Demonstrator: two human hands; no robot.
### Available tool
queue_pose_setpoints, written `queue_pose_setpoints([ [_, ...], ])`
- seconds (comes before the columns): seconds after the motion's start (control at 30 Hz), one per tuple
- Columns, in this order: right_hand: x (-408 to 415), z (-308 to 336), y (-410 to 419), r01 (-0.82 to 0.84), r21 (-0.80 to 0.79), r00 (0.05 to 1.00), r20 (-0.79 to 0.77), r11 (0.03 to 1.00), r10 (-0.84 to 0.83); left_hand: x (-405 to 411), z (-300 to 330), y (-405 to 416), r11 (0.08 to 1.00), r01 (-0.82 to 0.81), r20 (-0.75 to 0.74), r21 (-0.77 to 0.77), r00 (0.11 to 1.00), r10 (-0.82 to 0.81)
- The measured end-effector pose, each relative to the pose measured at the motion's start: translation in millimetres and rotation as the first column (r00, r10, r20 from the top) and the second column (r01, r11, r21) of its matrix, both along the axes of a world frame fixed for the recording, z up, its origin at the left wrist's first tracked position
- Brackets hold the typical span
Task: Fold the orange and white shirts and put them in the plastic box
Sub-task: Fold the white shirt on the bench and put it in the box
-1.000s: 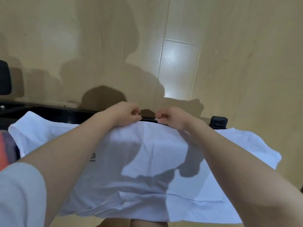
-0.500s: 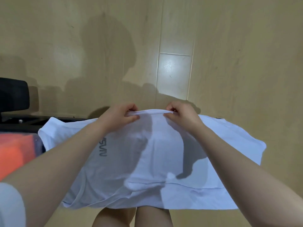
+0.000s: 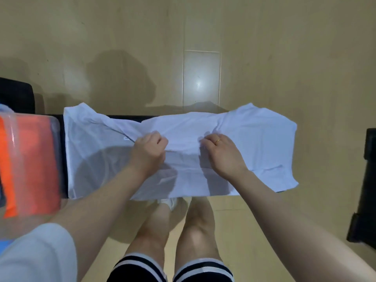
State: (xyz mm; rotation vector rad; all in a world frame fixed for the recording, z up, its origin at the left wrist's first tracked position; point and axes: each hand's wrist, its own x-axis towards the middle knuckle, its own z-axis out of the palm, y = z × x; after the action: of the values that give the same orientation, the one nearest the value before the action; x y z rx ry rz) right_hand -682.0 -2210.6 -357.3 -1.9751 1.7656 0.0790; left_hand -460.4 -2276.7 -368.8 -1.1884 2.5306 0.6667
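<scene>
I have just drawn the far edge of the white shirt point(image 3: 254, 143) back toward me: half a second ago my hands were out at the far hem, lifting it, and now they sit over the middle of the cloth with that edge laid down under them. My left hand point(image 3: 147, 152) has its fingers curled and pinching a fold of the fabric; my right hand point(image 3: 222, 153), ring showing, is curled the same way on the cloth just across from it, the two hands near each other but apart. The sleeves spread out well beyond my fingers on either side, and the near edge hangs below my wrists over my knees. So I judge the first lengthwise fold of this shirt is made, and the sleeves and cross folds are left to do. Off past my left fingers, the orange shirt point(image 3: 34, 161) already lies in the plastic box point(image 3: 55, 127), so that half looks finished; the white one must follow it there.
</scene>
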Motion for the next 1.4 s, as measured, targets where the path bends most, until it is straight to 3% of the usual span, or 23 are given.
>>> queue_pose_setpoints([
  [0.07, -4.9, 11.6, -5.0, 0.053, 0.025, 0.993, 0.102, 0.998, -0.055, -10.6, 9.5, 5.3, 0.998, -0.06, 0.019, -0.001, 0.998, 0.06],
  [0.17, -30.8, 30.2, -13.8, 0.237, 0.022, 0.956, 0.173, 0.971, -0.237, -40.1, 26.3, 2.8, 0.993, -0.101, -0.066, 0.065, 0.992, 0.106],
  [0.27, -75.2, 28.6, -23.2, 0.44, 0.09, 0.881, 0.148, 0.893, -0.449, -84.1, 36.4, -5.0, 0.995, -0.067, -0.156, 0.08, 0.985, 0.079],
  [0.37, -124.7, 15.7, -34.3, 0.584, 0.196, 0.767, 0.184, 0.788, -0.615, -137.9, 32.5, -14.4, 0.985, -0.145, -0.162, 0.089, 0.974, 0.158],
  [0.5, -180.2, -11.8, -54.5, 0.606, 0.35, 0.703, 0.184, 0.714, -0.687, -209.9, 11.5, -32.6, 0.926, -0.33, -0.031, 0.182, 0.94, 0.341],
  [0.63, -213.0, -43.9, -69.4, 0.56, 0.525, 0.685, 0.141, 0.641, -0.715, -261.3, -16.5, -53.6, 0.815, -0.495, 0.213, 0.3, 0.868, 0.449],
  [0.8, -227.8, -77.4, -79.1, 0.51, 0.607, 0.683, 0.144, 0.609, -0.716, -284.6, -48.2, -71.6, 0.739, -0.535, 0.446, 0.409, 0.824, 0.35],
  [0.87, -227.6, -84.1, -82.1, 0.487, 0.667, 0.632, 0.177, 0.564, -0.755, -287.4, -56.5, -68.9, 0.729, -0.528, 0.401, 0.435, 0.839, 0.368],
  [0.97, -226.3, -82.9, -84.2, 0.404, 0.789, 0.488, 0.241, 0.462, -0.839, -290.1, -49.5, -62.0, 0.692, -0.526, 0.223, 0.495, 0.846, 0.484],
  [1.03, -228.5, -79.9, -85.4, 0.297, 0.853, 0.426, 0.284, 0.43, -0.859, -290.4, -38.1, -58.5, 0.657, -0.518, 0.079, 0.548, 0.814, 0.575],
  [1.1, -231.8, -72.8, -89.9, 0.226, 0.889, 0.295, 0.328, 0.399, -0.898, -287.6, -25.9, -55.8, 0.653, -0.512, -0.04, 0.558, 0.77, 0.637],
  [1.17, -237.5, -60.6, -95.8, 0.23, 0.876, 0.211, 0.381, 0.425, -0.9, -283.0, -16.4, -53.5, 0.686, -0.502, -0.118, 0.528, 0.756, 0.644],
  [1.2, -241.2, -53.3, -98.9, 0.25, 0.848, 0.228, 0.419, 0.468, -0.879, -280.9, -12.4, -52.6, 0.703, -0.497, -0.151, 0.509, 0.752, 0.642],
  [1.4, -260.2, -4.6, -92.2, 0.315, 0.6, 0.481, 0.568, 0.736, -0.668, -273.4, 6.1, -33.8, 0.812, -0.449, -0.261, 0.374, 0.789, 0.556],
])
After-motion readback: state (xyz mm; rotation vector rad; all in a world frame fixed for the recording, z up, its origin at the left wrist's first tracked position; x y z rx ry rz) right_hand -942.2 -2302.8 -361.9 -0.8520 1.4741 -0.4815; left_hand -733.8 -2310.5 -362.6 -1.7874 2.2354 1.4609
